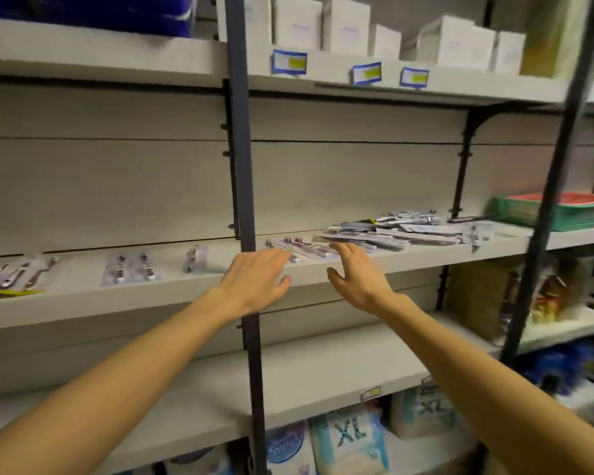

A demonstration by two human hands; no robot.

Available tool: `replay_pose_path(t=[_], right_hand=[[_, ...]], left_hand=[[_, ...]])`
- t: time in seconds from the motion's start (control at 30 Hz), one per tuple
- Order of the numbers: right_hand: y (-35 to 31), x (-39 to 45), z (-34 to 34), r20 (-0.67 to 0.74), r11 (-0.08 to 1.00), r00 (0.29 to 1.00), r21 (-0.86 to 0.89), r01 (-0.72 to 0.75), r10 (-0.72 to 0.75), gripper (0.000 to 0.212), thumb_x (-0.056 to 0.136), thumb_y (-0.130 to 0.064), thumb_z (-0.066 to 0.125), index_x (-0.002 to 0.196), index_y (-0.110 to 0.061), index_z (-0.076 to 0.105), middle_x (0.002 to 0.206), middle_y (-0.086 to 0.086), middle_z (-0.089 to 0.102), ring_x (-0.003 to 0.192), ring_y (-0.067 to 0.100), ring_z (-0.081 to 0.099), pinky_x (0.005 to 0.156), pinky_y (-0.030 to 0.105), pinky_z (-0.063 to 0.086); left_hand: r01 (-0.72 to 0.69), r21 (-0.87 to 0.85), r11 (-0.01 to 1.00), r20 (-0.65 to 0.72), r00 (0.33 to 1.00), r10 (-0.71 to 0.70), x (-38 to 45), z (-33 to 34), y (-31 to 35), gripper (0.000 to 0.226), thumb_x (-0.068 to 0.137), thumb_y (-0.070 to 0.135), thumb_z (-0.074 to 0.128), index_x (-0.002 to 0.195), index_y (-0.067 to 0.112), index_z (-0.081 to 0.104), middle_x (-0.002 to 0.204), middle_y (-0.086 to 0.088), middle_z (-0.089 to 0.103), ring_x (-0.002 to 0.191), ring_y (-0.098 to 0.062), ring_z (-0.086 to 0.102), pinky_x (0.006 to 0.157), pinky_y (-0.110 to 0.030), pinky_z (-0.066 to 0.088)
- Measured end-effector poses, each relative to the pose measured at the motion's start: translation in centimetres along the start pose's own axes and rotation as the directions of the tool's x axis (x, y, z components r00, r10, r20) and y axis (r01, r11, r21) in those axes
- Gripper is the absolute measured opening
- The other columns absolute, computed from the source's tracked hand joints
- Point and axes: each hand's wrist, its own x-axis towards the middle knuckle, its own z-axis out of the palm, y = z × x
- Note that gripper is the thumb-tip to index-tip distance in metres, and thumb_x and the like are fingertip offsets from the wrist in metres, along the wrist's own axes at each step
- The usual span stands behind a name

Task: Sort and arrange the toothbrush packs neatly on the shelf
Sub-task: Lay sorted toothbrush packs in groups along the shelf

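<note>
Nearest to us, low in the frame, our two bare forearms rise from the bottom corners toward the middle shelf [408, 260]. At centre frame our left hand [258, 279] reaches over the shelf's front edge with its fingers straight and loosely spread, holding nothing; the fingertips lie at the near end of a flat toothbrush pack [306, 250], though blur keeps us from telling whether they touch it. Just right of it our right hand [355, 274] is likewise open, thumb spread, fingers extended toward the same pack and gripping nothing. A dark upright post [244, 166] runs the full height of the frame just behind the left hand. Further along the shelf, right of centre, we see a loose heap of toothbrush packs [412, 229] lying overlapped at mixed angles. Toward the left of the frame a few separate packs [131, 267] lie flat, spaced apart in a row. At the far right edge a green tray [528, 214] sits on the shelf. On the shelf above, upper right, stand white boxes [343, 25] behind blue-bordered price labels [288, 61].
</note>
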Motion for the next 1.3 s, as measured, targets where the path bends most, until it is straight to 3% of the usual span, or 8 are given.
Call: replay_pose_path(t=[0.17, 0.33, 0.57, 0.87, 1.0, 1.17, 1.3], right_hand=[[8.6, 1.5, -0.7, -0.033, 0.993, 0.995, -0.061, -0.098, 0.096, 0.058, 0.097, -0.031, 0.056, 0.151, -0.016, 0.037, 0.149, 0.008, 0.047, 0.134, 0.027, 0.046, 0.106, 0.04, 0.041], [16.4, 5.2, -0.7, 0.002, 0.992, 0.996, -0.093, -0.086, 0.086, 0.052, 0.099, -0.034, 0.054, 0.147, -0.017, 0.042, 0.149, 0.007, 0.049, 0.134, 0.026, 0.045, 0.11, 0.039, 0.039], [25.9, 11.2, -3.3, -0.019, 0.977, 0.993, -0.178, -0.115, 0.113, 0.051, 0.1, -0.037, 0.051, 0.146, -0.015, 0.043, 0.143, 0.008, 0.052, 0.13, 0.028, 0.047, 0.1, 0.039, 0.044], [39.3, 15.1, -4.5, -0.055, 0.893, 0.907, -0.156, -0.422, 0.418, 0.046, 0.095, -0.033, 0.052, 0.135, -0.011, 0.049, 0.135, 0.016, 0.055, 0.121, 0.036, 0.051, 0.099, 0.047, 0.045], [45.2, 16.2, -5.8, -0.055, 0.825, 0.844, -0.184, -0.534, 0.534, 0.055, 0.092, -0.041, 0.056, 0.135, -0.009, 0.047, 0.14, 0.018, 0.049, 0.13, 0.037, 0.044, 0.105, 0.051, 0.04], [51.7, 17.6, -6.4, 0.056, 0.836, 0.839, -0.138, -0.531, 0.542, 0.065, 0.086, -0.053, 0.063, 0.131, -0.009, 0.048, 0.133, 0.017, 0.052, 0.119, 0.035, 0.05, 0.097, 0.044, 0.047], [54.4, 18.6, -6.5, 0.01, 0.872, 0.881, -0.147, -0.467, 0.474, 0.059, 0.085, -0.051, 0.065, 0.124, -0.009, 0.051, 0.123, 0.015, 0.059, 0.109, 0.032, 0.056, 0.09, 0.04, 0.049]], left_hand=[[-0.077, 0.069, 0.995, 0.023, 0.997, 0.075, 7.4, 3.8, 4.5, 0.044, 0.095, 0.048, 0.045, 0.13, 0.022, 0.052, 0.129, -0.002, 0.06, 0.108, -0.023, 0.061, 0.077, -0.038, 0.046], [0.013, -0.058, 0.998, 0.009, 1.0, -0.013, 15.5, 8.6, 6.8, 0.041, 0.094, 0.047, 0.048, 0.125, 0.021, 0.055, 0.131, 0.001, 0.059, 0.111, -0.024, 0.059, 0.081, -0.037, 0.045], [0.111, -0.123, 0.986, 0.054, 0.993, -0.105, 25.8, 13.7, 8.0, 0.041, 0.092, 0.045, 0.05, 0.127, 0.025, 0.055, 0.13, 0.003, 0.06, 0.112, -0.026, 0.059, 0.08, -0.036, 0.046], [0.071, -0.116, 0.991, -0.004, 0.997, -0.072, 33.4, 18.7, 12.4, 0.034, 0.094, 0.045, 0.049, 0.121, 0.027, 0.06, 0.127, 0.008, 0.06, 0.111, -0.019, 0.059, 0.082, -0.036, 0.048], [0.074, -0.118, 0.99, 0.001, 0.997, -0.074, 37.7, 19.9, 15.2, 0.034, 0.093, 0.049, 0.051, 0.119, 0.029, 0.06, 0.12, 0.008, 0.06, 0.109, -0.019, 0.058, 0.08, -0.034, 0.043], [-0.17, -0.136, 0.976, 0.072, 0.981, 0.181, 42.4, 22.3, 19.9, 0.056, 0.086, 0.075, 0.046, 0.122, 0.035, 0.06, 0.129, 0.015, 0.056, 0.117, -0.01, 0.053, 0.094, -0.033, 0.044], [-0.239, -0.062, 0.969, 0.121, 0.962, 0.245, 44.7, 23.5, 21.6, 0.051, 0.085, 0.071, 0.045, 0.113, 0.034, 0.065, 0.122, 0.018, 0.059, 0.11, -0.009, 0.056, 0.086, -0.035, 0.049]])
